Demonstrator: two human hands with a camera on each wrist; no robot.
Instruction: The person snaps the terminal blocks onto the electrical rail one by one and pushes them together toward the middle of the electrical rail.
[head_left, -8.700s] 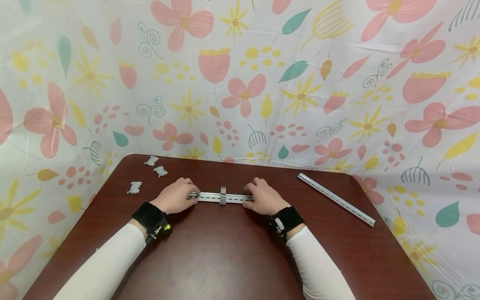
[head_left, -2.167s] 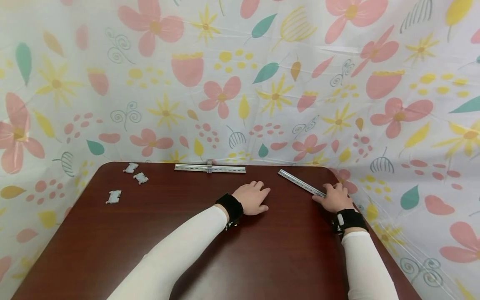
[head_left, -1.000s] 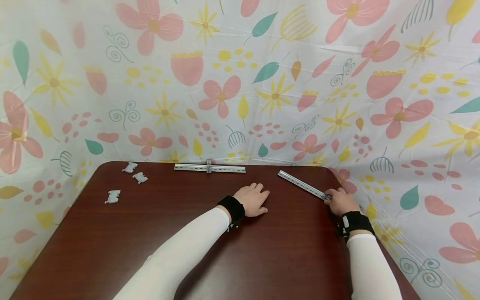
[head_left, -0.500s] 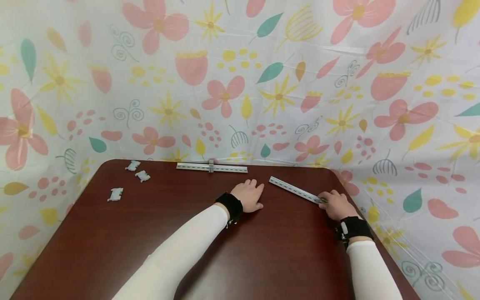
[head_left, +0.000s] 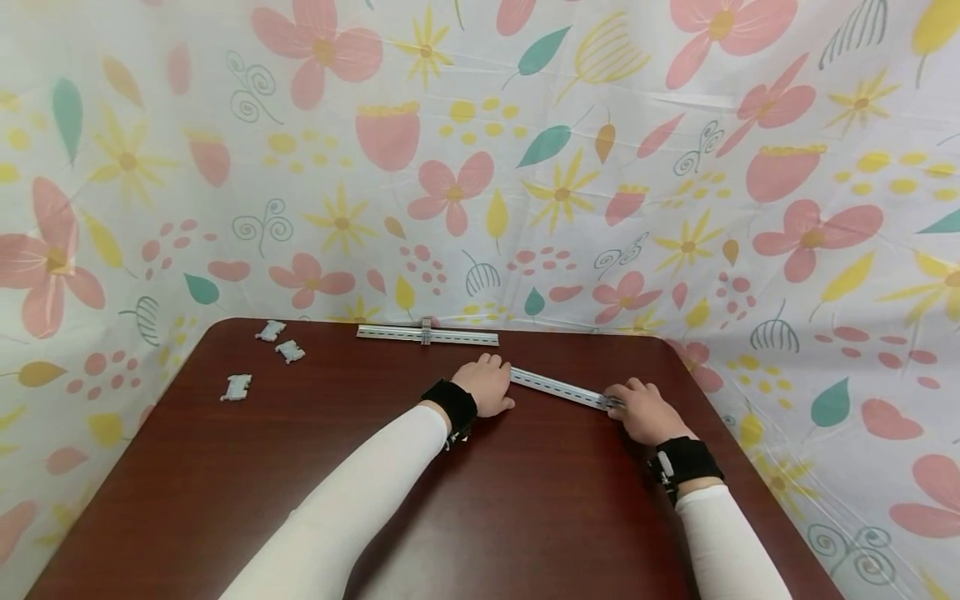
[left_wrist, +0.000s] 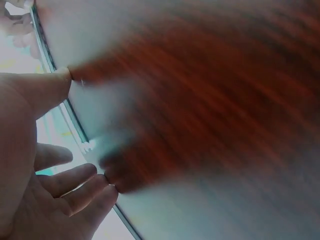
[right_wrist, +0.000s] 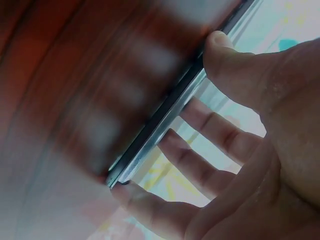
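The right hand (head_left: 651, 412) pinches one end of a slotted metal rail (head_left: 558, 387), partly hiding it. The rail slants across the brown table (head_left: 525, 500). The left hand (head_left: 483, 386) is spread wide by the other end; whether they touch is hard to tell. The bottom edge cuts off both white sleeves (head_left: 352, 500).

From here I see a silvery rail (head_left: 558, 388), red-brown worktop (head_left: 555, 517), black wristbands (head_left: 690, 460), white sleeves (head_left: 337, 492) and white cloth (head_left: 480, 62) flowered pink and yellow.
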